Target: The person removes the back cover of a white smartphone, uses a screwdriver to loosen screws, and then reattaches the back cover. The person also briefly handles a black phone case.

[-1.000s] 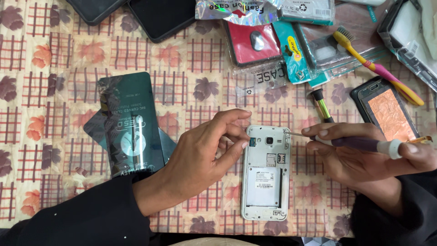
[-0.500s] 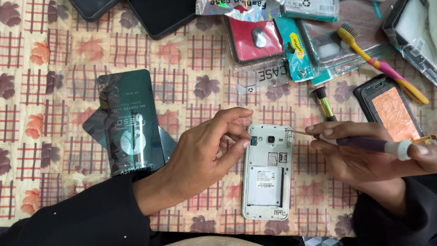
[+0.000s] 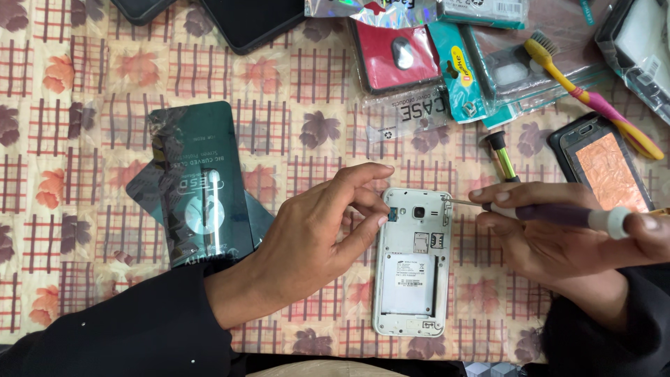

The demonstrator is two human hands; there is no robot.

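A white phone [image 3: 413,279] with its back cover off lies face down on the patterned tablecloth [image 3: 91,146]. My left hand [image 3: 317,234] rests beside it, fingertips pinching the phone's upper left corner. In my right hand [image 3: 558,234] is a purple-handled screwdriver [image 3: 551,213]. Its thin metal tip touches the phone's upper right corner near the camera.
A dark green packet [image 3: 199,185] lies left of my left hand. Behind are a red phone case [image 3: 398,56], plastic packages, a yellow and pink toothbrush [image 3: 593,101], a second small tool [image 3: 501,155] and a dark phone with a copper-coloured back [image 3: 604,171].
Both hands and the phone stay almost as they were. The screwdriver tip remains at the phone's upper right corner.
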